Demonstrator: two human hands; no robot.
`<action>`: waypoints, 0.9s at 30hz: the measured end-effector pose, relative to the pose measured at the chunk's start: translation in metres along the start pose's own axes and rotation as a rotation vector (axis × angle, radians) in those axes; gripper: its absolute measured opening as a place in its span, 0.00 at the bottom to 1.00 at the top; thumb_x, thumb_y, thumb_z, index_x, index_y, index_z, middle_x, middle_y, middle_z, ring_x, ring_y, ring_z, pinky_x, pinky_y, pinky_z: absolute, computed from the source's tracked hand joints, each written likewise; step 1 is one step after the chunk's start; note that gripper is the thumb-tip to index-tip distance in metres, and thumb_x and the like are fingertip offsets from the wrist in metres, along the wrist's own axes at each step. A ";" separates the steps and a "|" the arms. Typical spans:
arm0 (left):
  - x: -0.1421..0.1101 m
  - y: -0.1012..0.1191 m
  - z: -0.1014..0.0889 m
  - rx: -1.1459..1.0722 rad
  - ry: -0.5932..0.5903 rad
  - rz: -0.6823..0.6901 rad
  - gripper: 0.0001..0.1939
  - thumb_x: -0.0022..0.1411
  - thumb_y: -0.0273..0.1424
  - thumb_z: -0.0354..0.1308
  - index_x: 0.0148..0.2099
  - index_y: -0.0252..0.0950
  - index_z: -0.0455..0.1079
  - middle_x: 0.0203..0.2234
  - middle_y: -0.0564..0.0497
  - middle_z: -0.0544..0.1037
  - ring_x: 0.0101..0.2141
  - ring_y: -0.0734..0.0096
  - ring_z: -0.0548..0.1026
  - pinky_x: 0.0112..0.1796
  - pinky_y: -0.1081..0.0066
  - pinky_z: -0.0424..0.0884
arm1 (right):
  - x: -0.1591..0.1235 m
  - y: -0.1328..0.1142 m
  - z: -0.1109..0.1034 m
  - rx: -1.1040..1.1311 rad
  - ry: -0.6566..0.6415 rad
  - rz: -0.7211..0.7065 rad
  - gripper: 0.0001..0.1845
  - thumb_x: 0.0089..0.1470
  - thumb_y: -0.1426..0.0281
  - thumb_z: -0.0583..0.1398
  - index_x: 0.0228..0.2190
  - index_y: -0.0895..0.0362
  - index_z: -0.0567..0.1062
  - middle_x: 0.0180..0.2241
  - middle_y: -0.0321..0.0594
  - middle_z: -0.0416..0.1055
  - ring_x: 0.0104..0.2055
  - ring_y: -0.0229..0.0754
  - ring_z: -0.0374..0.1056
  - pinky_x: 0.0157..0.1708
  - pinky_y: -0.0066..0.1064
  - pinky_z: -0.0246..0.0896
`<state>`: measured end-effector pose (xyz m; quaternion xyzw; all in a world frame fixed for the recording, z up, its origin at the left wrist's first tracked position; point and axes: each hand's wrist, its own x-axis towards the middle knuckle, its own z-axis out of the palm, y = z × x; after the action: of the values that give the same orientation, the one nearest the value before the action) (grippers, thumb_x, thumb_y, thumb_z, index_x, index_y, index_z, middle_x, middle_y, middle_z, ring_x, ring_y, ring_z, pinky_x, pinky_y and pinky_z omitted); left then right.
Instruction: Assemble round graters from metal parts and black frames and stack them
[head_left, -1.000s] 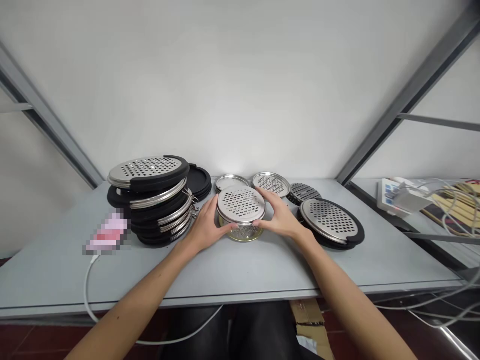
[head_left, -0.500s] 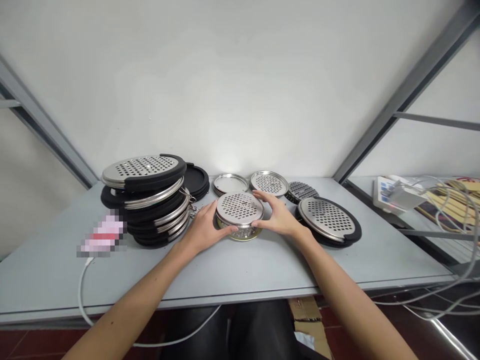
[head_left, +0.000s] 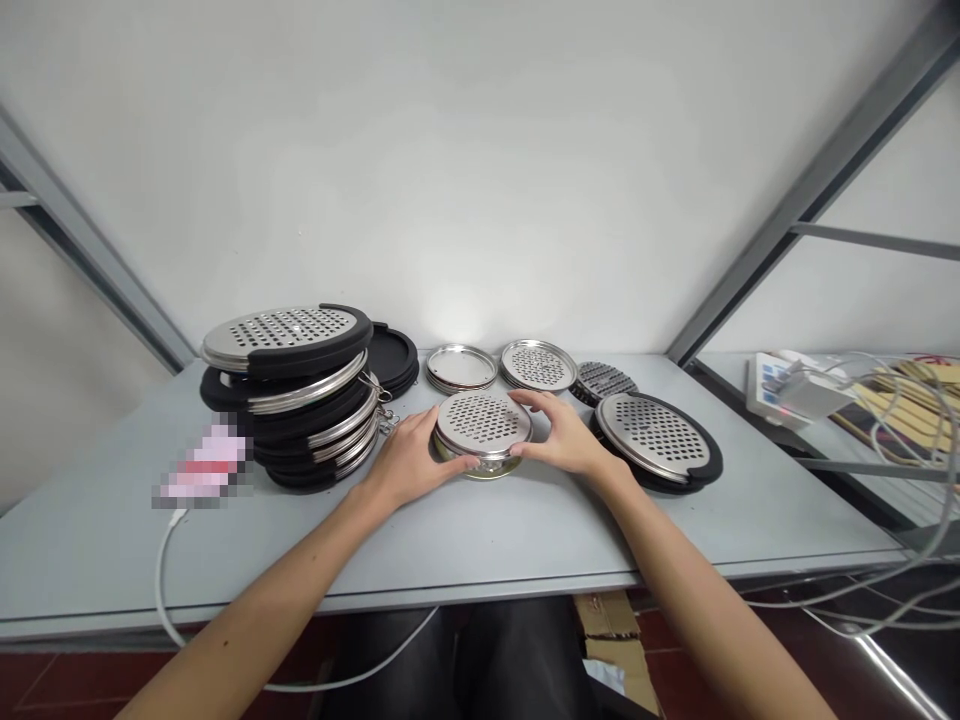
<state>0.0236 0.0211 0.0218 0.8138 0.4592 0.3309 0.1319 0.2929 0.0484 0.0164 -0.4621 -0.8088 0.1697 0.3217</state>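
Observation:
Both hands grip a round metal plate with rows of holes [head_left: 484,421], like a grater disc, from its two sides. My left hand [head_left: 409,455] closes on its left edge, with the thumb along the near rim. From the right, my right hand [head_left: 561,432] pinches the edge between thumb and fingers. The plate lies over a low round container with a gold-coloured rim [head_left: 491,474], mostly hidden beneath it. Behind stand a stack of shallow metal rings or trays [head_left: 460,366] and a stack topped by a perforated disc [head_left: 538,366].
At left rises a tall, uneven stack of black-rimmed perforated discs [head_left: 289,335], with black round trays [head_left: 394,360] behind. A black-edged disc pair [head_left: 660,440] and a dark slotted disc [head_left: 606,381] lie right. A white cable [head_left: 161,580] crosses the front edge; a power strip [head_left: 772,390] sits far right.
The perforated plate has moved slightly down and right over the container, both hands with it. Less of the container shows beneath it. The stacks around stay in place.

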 end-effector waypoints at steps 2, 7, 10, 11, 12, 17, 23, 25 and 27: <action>0.000 -0.001 0.000 0.003 -0.018 -0.006 0.34 0.52 0.49 0.65 0.56 0.39 0.64 0.47 0.45 0.76 0.48 0.53 0.73 0.48 0.58 0.70 | 0.000 0.001 0.001 0.001 -0.017 0.008 0.45 0.38 0.50 0.69 0.56 0.54 0.67 0.52 0.50 0.69 0.53 0.56 0.66 0.53 0.52 0.60; 0.001 -0.002 0.000 0.010 -0.048 -0.023 0.34 0.51 0.49 0.65 0.56 0.39 0.65 0.45 0.46 0.77 0.46 0.53 0.74 0.47 0.59 0.70 | 0.000 0.003 0.004 0.018 -0.039 -0.008 0.45 0.38 0.51 0.69 0.57 0.53 0.66 0.53 0.50 0.69 0.54 0.56 0.66 0.54 0.52 0.60; 0.001 -0.003 0.000 0.010 -0.049 -0.032 0.38 0.49 0.50 0.66 0.59 0.39 0.63 0.47 0.45 0.76 0.48 0.52 0.73 0.48 0.58 0.69 | 0.001 0.005 0.005 -0.013 -0.061 -0.024 0.47 0.36 0.51 0.70 0.56 0.53 0.66 0.52 0.49 0.69 0.54 0.56 0.66 0.53 0.52 0.60; 0.000 -0.004 0.000 0.013 -0.050 -0.036 0.39 0.48 0.51 0.66 0.59 0.39 0.63 0.47 0.45 0.76 0.48 0.51 0.73 0.48 0.58 0.69 | 0.001 0.005 0.005 -0.026 -0.069 -0.029 0.47 0.36 0.51 0.70 0.56 0.53 0.66 0.52 0.49 0.70 0.54 0.56 0.66 0.53 0.52 0.60; 0.000 -0.004 0.000 0.016 -0.053 -0.038 0.40 0.48 0.51 0.66 0.59 0.39 0.63 0.47 0.45 0.76 0.48 0.51 0.73 0.48 0.58 0.69 | 0.001 0.006 0.005 -0.040 -0.076 -0.032 0.48 0.35 0.50 0.70 0.56 0.53 0.66 0.51 0.49 0.70 0.53 0.57 0.66 0.52 0.52 0.61; -0.001 -0.006 0.000 0.029 -0.091 -0.032 0.44 0.47 0.52 0.66 0.62 0.40 0.59 0.50 0.44 0.74 0.50 0.49 0.72 0.50 0.56 0.68 | 0.001 0.004 0.005 -0.073 -0.105 -0.030 0.48 0.34 0.49 0.70 0.56 0.53 0.67 0.50 0.50 0.70 0.51 0.56 0.67 0.51 0.50 0.62; -0.002 -0.007 0.000 0.071 -0.125 -0.046 0.49 0.49 0.53 0.65 0.66 0.40 0.51 0.52 0.41 0.72 0.53 0.45 0.69 0.50 0.53 0.67 | 0.002 0.000 0.003 -0.084 -0.127 -0.042 0.48 0.35 0.49 0.70 0.56 0.54 0.67 0.50 0.50 0.70 0.51 0.56 0.66 0.51 0.50 0.62; -0.003 -0.007 0.000 0.072 -0.133 -0.030 0.48 0.49 0.52 0.65 0.66 0.41 0.51 0.53 0.42 0.71 0.53 0.45 0.69 0.51 0.53 0.66 | 0.002 -0.001 0.003 -0.090 -0.129 -0.050 0.48 0.34 0.49 0.70 0.55 0.54 0.67 0.51 0.50 0.70 0.52 0.56 0.66 0.52 0.50 0.61; -0.003 -0.008 0.001 0.067 -0.141 -0.018 0.47 0.49 0.51 0.65 0.66 0.41 0.51 0.54 0.42 0.71 0.53 0.46 0.69 0.51 0.54 0.66 | 0.002 -0.001 0.003 -0.096 -0.126 -0.060 0.48 0.34 0.49 0.70 0.55 0.54 0.68 0.51 0.49 0.71 0.53 0.56 0.65 0.52 0.49 0.61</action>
<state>0.0180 0.0232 0.0157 0.8348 0.4668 0.2562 0.1396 0.2893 0.0496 0.0152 -0.4408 -0.8482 0.1497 0.2526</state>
